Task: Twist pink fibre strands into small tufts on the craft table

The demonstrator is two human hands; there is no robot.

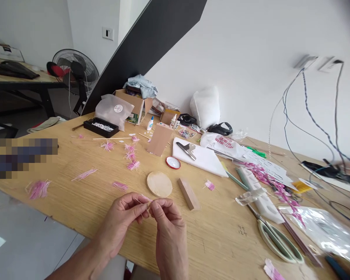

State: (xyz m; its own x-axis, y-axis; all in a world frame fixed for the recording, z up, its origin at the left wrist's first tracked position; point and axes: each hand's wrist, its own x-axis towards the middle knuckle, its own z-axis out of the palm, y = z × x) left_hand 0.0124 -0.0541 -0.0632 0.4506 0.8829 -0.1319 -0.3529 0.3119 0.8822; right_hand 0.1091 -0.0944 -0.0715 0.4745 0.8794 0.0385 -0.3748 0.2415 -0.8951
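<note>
Both my hands meet just above the table's near edge, fingertips almost touching. Between thumb and fingers, my left hand pinches a few thin pink-and-white strands. My right hand is closed in a pinch at the same strands, whose far ends its fingers hide. Right behind the hands lies a round wooden disc. A rectangular wooden block rests to the right of it. Left of the disc is a small bundle of pink strands, with a larger pink bundle farther left.
Several pink tufts lie mid-table by an upright wooden board and a red-rimmed lid. Scissors lie at right, near a clear plastic bag. A black tray and glue bottle stand behind.
</note>
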